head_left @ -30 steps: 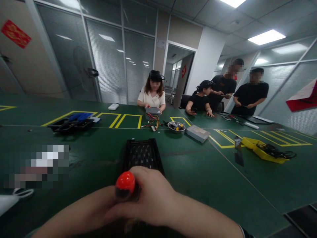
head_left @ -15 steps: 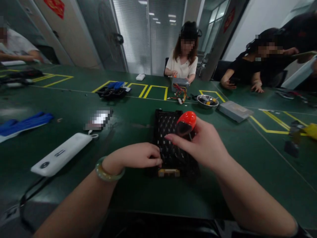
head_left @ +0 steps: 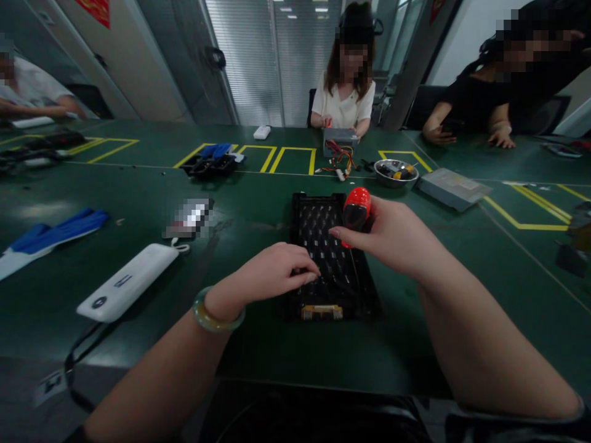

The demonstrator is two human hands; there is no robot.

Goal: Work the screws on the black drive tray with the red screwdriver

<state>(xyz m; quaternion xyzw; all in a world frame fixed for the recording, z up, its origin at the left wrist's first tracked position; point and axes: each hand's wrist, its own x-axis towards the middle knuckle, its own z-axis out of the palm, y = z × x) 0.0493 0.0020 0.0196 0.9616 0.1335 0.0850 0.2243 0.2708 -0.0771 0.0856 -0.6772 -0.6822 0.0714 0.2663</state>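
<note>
A flat black rectangular part (head_left: 323,237) lies on the green table, its face covered in rows of small pale marks. At its near end sits a brownish-gold piece (head_left: 322,312). My right hand (head_left: 399,237) is wrapped round the red-and-black handle of a screwdriver (head_left: 357,206), above the part's right side; the handle's butt faces up and the tip is hidden. Over the left half of the part is my left hand (head_left: 281,267), its fingers bent and pinched together. Whatever its fingertips hold, if anything, cannot be made out.
To my left lie a white power bank (head_left: 129,283) with a black strap, a phone (head_left: 189,218) and a blue-and-white glove (head_left: 55,234). Farther off are a metal bowl (head_left: 396,173), a grey metal box (head_left: 452,187) and a black tray (head_left: 212,163). Co-workers sit across the table.
My left hand has moved from the part's near left edge inward and farther over its face. The right hand still grips the screwdriver, now more upright. The camera view has shifted slightly.
</note>
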